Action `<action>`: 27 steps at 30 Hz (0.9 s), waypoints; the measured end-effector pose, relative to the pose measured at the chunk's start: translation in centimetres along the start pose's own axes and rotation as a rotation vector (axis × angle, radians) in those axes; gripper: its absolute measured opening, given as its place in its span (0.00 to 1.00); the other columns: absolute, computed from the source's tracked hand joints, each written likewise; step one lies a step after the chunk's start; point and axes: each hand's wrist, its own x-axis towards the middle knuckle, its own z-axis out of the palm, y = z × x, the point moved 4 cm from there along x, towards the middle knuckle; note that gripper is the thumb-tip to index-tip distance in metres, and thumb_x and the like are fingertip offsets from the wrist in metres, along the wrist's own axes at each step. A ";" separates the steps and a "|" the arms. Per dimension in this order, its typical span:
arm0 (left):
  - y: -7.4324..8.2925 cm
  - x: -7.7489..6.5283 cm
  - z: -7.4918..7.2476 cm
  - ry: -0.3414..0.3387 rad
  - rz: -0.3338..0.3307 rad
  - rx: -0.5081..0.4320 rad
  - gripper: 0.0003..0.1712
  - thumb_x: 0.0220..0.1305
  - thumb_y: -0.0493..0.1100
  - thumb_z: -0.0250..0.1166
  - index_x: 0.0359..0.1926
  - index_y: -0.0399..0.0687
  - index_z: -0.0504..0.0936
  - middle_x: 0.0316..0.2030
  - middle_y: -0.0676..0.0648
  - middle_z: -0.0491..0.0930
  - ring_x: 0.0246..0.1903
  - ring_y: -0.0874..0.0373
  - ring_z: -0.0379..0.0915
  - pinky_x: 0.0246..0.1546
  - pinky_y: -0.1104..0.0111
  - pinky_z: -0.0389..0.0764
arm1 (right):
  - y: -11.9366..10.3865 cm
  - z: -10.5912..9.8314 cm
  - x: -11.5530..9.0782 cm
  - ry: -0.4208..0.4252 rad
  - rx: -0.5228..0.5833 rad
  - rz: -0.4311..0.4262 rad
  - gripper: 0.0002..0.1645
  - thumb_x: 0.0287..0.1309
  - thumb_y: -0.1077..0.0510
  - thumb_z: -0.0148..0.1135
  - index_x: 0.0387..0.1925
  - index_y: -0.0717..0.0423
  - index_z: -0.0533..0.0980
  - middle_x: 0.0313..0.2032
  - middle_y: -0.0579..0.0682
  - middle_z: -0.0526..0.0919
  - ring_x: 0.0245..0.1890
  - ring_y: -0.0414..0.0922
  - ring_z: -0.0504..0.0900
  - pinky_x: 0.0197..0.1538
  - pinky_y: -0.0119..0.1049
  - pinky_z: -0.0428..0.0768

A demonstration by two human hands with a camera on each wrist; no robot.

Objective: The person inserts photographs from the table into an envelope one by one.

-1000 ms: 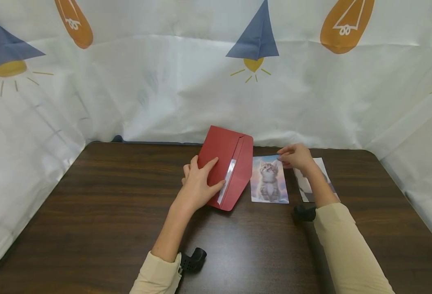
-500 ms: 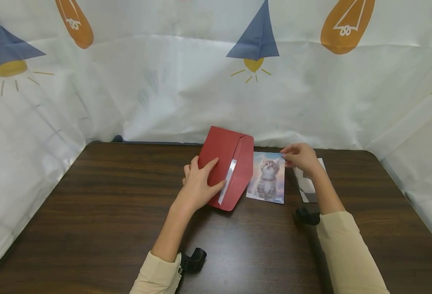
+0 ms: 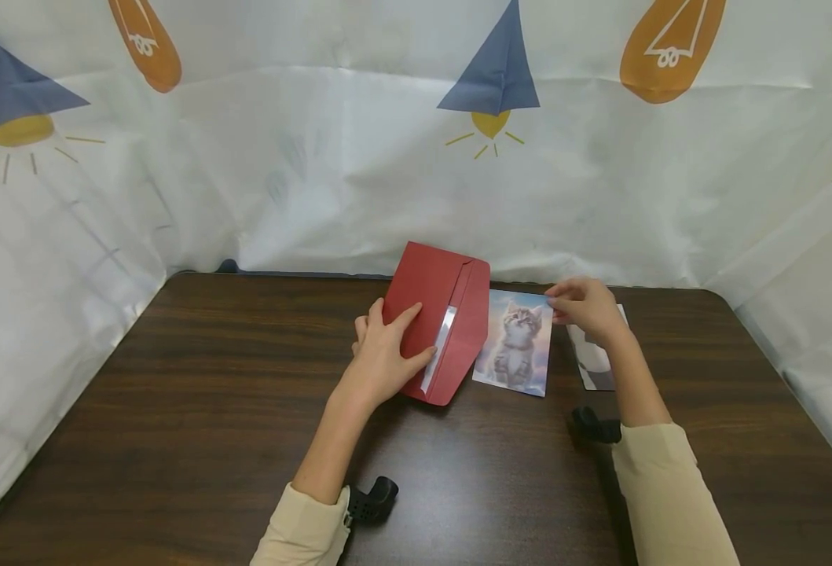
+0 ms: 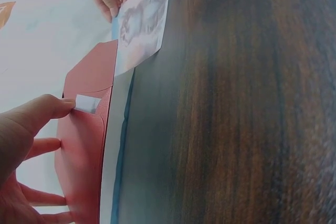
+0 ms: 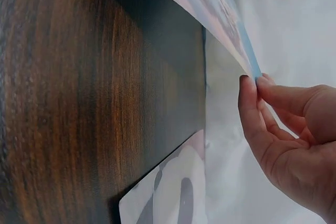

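Nearest, cream sleeves (image 3: 670, 479) cross a dark wood table (image 3: 175, 432); beyond, the left hand (image 3: 380, 358) rests with fingers spread wide on the red envelope (image 3: 423, 275), thumb at a pale strip (image 3: 441, 338) along its opening. Beside the envelope, the right hand (image 3: 588, 306) pinches the kitten card (image 3: 518, 350) by its far right corner — raised off the wood — and partly hides a second card (image 3: 595, 365), with a printed white curtain (image 3: 317, 181) behind.

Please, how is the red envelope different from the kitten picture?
The red envelope is mostly plain red; the kitten picture has pale blue and pink tones. The red envelope is larger than the kitten picture. The left hand holds the red envelope, while the right hand pinches the kitten picture at a corner. Both are thin.
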 end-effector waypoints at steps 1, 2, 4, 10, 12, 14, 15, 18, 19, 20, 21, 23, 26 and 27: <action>0.0 0.0 0.0 0.000 0.000 -0.001 0.45 0.62 0.49 0.76 0.78 0.50 0.70 0.79 0.30 0.52 0.71 0.32 0.54 0.58 0.38 0.79 | 0.0 0.0 0.0 0.001 0.007 0.000 0.21 0.78 0.61 0.57 0.62 0.75 0.75 0.55 0.71 0.81 0.36 0.39 0.87 0.45 0.33 0.88; 0.0 0.0 0.0 -0.001 0.002 -0.002 0.45 0.62 0.49 0.76 0.78 0.50 0.70 0.79 0.30 0.52 0.71 0.32 0.54 0.58 0.38 0.79 | 0.1 0.0 -0.1 0.003 0.012 -0.002 0.21 0.79 0.61 0.57 0.62 0.75 0.75 0.55 0.71 0.81 0.36 0.38 0.87 0.44 0.33 0.87; 0.0 0.0 0.0 0.001 0.005 -0.001 0.45 0.62 0.49 0.76 0.78 0.50 0.70 0.78 0.29 0.52 0.70 0.32 0.54 0.58 0.38 0.79 | 0.2 0.1 -0.1 0.008 0.018 -0.003 0.22 0.79 0.61 0.56 0.62 0.75 0.75 0.56 0.72 0.80 0.35 0.38 0.87 0.44 0.32 0.87; 0.0 0.0 0.0 0.003 0.008 -0.002 0.44 0.63 0.49 0.75 0.78 0.50 0.70 0.79 0.29 0.52 0.70 0.32 0.54 0.57 0.38 0.78 | 0.0 0.2 -0.6 0.029 0.029 -0.005 0.20 0.78 0.61 0.57 0.61 0.75 0.76 0.54 0.70 0.82 0.34 0.37 0.87 0.43 0.31 0.87; -0.1 0.0 0.0 0.004 0.007 -0.004 0.44 0.63 0.49 0.75 0.78 0.50 0.70 0.79 0.30 0.51 0.70 0.32 0.54 0.57 0.38 0.78 | -0.1 0.2 -0.8 0.038 0.035 -0.009 0.20 0.78 0.62 0.57 0.60 0.75 0.76 0.53 0.69 0.82 0.33 0.36 0.87 0.43 0.31 0.87; -0.1 0.1 0.0 0.007 0.006 0.000 0.44 0.63 0.49 0.75 0.78 0.50 0.70 0.79 0.30 0.51 0.70 0.32 0.54 0.57 0.38 0.78 | -0.2 0.2 -0.9 0.042 0.043 -0.012 0.20 0.78 0.62 0.58 0.59 0.75 0.76 0.52 0.69 0.83 0.33 0.35 0.87 0.43 0.32 0.87; -0.1 0.1 0.0 0.009 0.006 0.001 0.44 0.63 0.49 0.75 0.78 0.50 0.70 0.79 0.30 0.51 0.70 0.32 0.54 0.57 0.38 0.78 | -0.2 0.2 -1.0 0.043 0.047 -0.014 0.20 0.78 0.62 0.58 0.59 0.76 0.76 0.52 0.68 0.83 0.32 0.34 0.87 0.44 0.32 0.87; -0.2 0.1 0.0 0.010 0.005 0.003 0.44 0.63 0.49 0.75 0.78 0.50 0.70 0.79 0.30 0.52 0.71 0.32 0.54 0.58 0.38 0.78 | -0.3 0.2 -1.1 0.046 0.054 -0.018 0.20 0.78 0.62 0.57 0.60 0.76 0.76 0.51 0.68 0.82 0.32 0.33 0.87 0.44 0.32 0.88; -0.1 0.1 0.0 0.010 0.004 0.003 0.44 0.63 0.49 0.75 0.78 0.50 0.70 0.79 0.30 0.52 0.71 0.32 0.54 0.58 0.38 0.78 | -0.2 0.2 -1.1 0.045 0.060 -0.021 0.20 0.78 0.62 0.57 0.60 0.76 0.76 0.51 0.67 0.82 0.32 0.33 0.87 0.44 0.32 0.88; -0.1 0.1 0.0 0.011 0.003 0.002 0.44 0.63 0.49 0.75 0.78 0.51 0.70 0.79 0.30 0.52 0.71 0.32 0.53 0.58 0.38 0.78 | -0.1 0.2 -1.1 0.044 0.065 -0.022 0.20 0.78 0.63 0.57 0.60 0.76 0.75 0.51 0.67 0.82 0.31 0.32 0.86 0.43 0.31 0.87; -0.2 0.1 0.0 0.011 0.001 0.000 0.44 0.63 0.49 0.75 0.78 0.51 0.70 0.79 0.30 0.52 0.71 0.32 0.53 0.58 0.38 0.78 | -0.1 0.2 -1.2 0.045 0.066 -0.023 0.20 0.78 0.63 0.57 0.60 0.76 0.75 0.50 0.66 0.82 0.31 0.32 0.87 0.43 0.31 0.87; -0.2 0.1 0.0 0.011 -0.002 -0.001 0.44 0.63 0.49 0.76 0.78 0.51 0.70 0.79 0.31 0.52 0.71 0.32 0.53 0.58 0.38 0.78 | -0.1 0.2 -1.3 0.046 0.076 -0.022 0.20 0.78 0.63 0.57 0.61 0.76 0.75 0.50 0.65 0.82 0.31 0.32 0.87 0.43 0.31 0.87; -0.2 0.1 0.0 0.012 -0.002 -0.004 0.45 0.62 0.49 0.76 0.78 0.51 0.70 0.79 0.31 0.52 0.71 0.32 0.53 0.58 0.39 0.79 | -0.1 0.3 -1.5 0.051 0.087 -0.019 0.20 0.78 0.63 0.57 0.61 0.76 0.75 0.50 0.64 0.81 0.31 0.31 0.86 0.43 0.31 0.87; -0.2 0.1 0.0 0.012 -0.002 -0.003 0.45 0.62 0.49 0.76 0.78 0.51 0.70 0.79 0.31 0.52 0.71 0.33 0.53 0.58 0.39 0.79 | -0.2 0.3 -1.6 0.052 0.089 -0.018 0.20 0.78 0.63 0.57 0.60 0.76 0.75 0.49 0.64 0.81 0.31 0.32 0.86 0.44 0.32 0.87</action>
